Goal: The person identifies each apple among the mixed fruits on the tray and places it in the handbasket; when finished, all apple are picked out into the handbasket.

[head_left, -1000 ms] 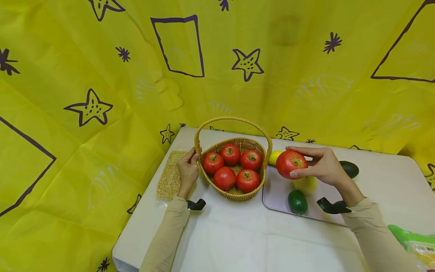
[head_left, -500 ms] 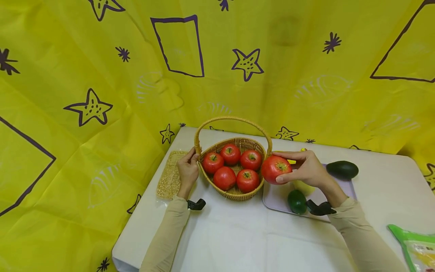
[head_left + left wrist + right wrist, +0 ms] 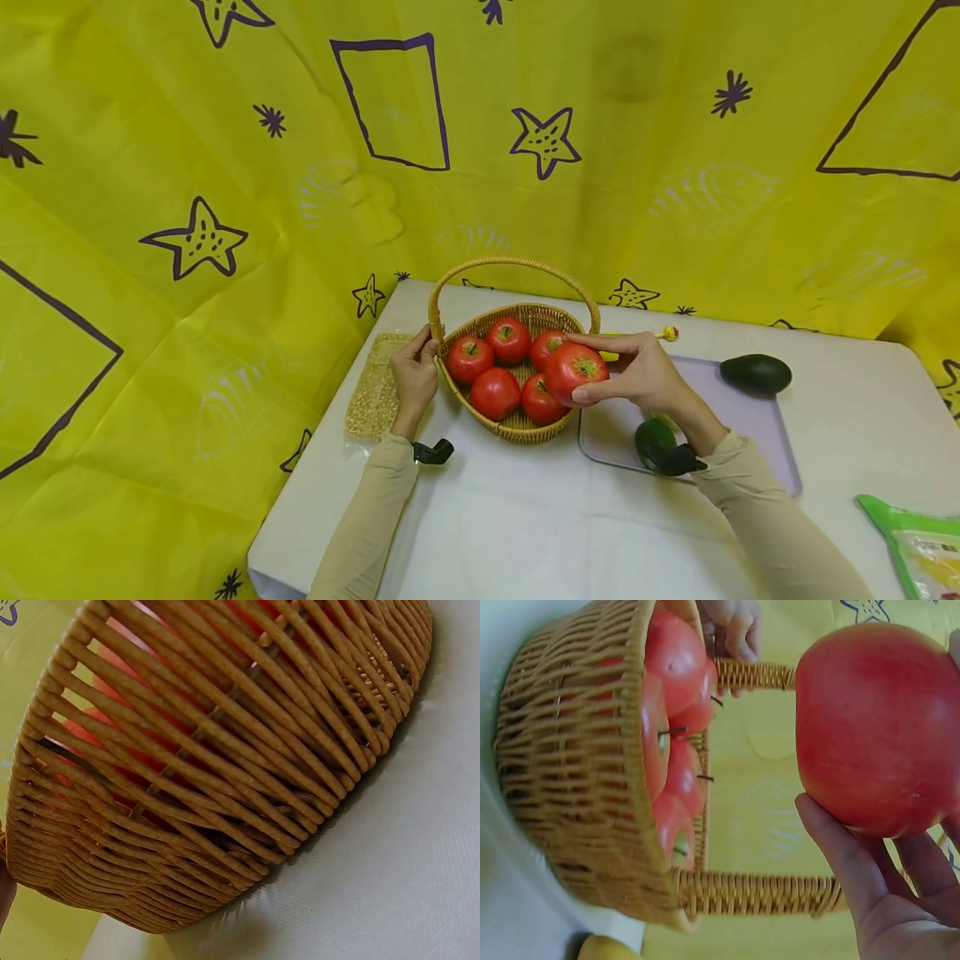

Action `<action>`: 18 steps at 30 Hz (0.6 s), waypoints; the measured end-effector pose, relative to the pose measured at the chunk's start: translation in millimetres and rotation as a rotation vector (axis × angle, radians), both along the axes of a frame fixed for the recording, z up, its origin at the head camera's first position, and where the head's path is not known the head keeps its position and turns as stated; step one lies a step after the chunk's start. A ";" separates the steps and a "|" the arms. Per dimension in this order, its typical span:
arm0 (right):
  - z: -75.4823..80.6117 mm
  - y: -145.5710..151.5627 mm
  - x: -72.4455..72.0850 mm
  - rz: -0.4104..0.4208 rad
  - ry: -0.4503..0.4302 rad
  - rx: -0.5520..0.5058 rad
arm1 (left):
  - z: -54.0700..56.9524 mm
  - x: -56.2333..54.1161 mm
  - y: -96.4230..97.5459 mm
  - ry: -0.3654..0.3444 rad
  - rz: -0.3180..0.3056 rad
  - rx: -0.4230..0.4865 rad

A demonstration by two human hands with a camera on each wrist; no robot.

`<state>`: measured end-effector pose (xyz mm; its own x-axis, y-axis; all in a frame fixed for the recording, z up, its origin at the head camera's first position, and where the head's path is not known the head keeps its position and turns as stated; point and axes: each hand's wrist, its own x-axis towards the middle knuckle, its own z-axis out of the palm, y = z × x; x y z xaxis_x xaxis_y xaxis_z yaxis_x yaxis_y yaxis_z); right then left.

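My left hand (image 3: 415,379) grips the left foot of the handle (image 3: 510,261) on a wicker basket (image 3: 513,432). Several red apples (image 3: 496,395) lie inside it. Between thumb and fingers, my right hand (image 3: 647,373) holds another red apple (image 3: 574,374) above the basket's right side, partly covering two apples below. In the right wrist view this held apple (image 3: 877,727) is apart from the basket (image 3: 577,765). The left wrist view shows mostly the basket's woven wall (image 3: 225,742), with red showing through the gaps.
A lilac tray (image 3: 738,433) lies right of the basket, bearing a green avocado-shaped item (image 3: 652,437). A dark green avocado-like item (image 3: 756,375) is at its far right corner. Left is a pack of yellow kernels (image 3: 372,392); a green-edged bag (image 3: 918,542) lies front right.
My right hand has carried the apple leftward from above the tray to over the basket's right side. My left hand and the basket have stayed in place.
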<state>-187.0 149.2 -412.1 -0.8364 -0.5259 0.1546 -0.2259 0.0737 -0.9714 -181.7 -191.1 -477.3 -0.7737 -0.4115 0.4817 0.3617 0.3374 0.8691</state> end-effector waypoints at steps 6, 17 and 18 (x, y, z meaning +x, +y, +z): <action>-0.3 -15.2 1.6 -0.024 0.014 0.013 | 4.4 3.6 2.4 -0.006 0.006 0.005; -0.6 -37.5 -2.1 -0.100 0.082 0.088 | 3.5 2.4 2.5 -0.007 0.011 0.020; -0.8 -39.1 -3.2 -0.100 0.077 0.096 | 3.6 2.1 2.4 -0.006 0.011 0.020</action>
<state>-190.2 110.1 -412.9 -0.8729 -0.4561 0.1733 -0.2863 0.1913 -0.9389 -179.6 -188.7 -473.7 -0.7720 -0.4298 0.4683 0.3522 0.3240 0.8781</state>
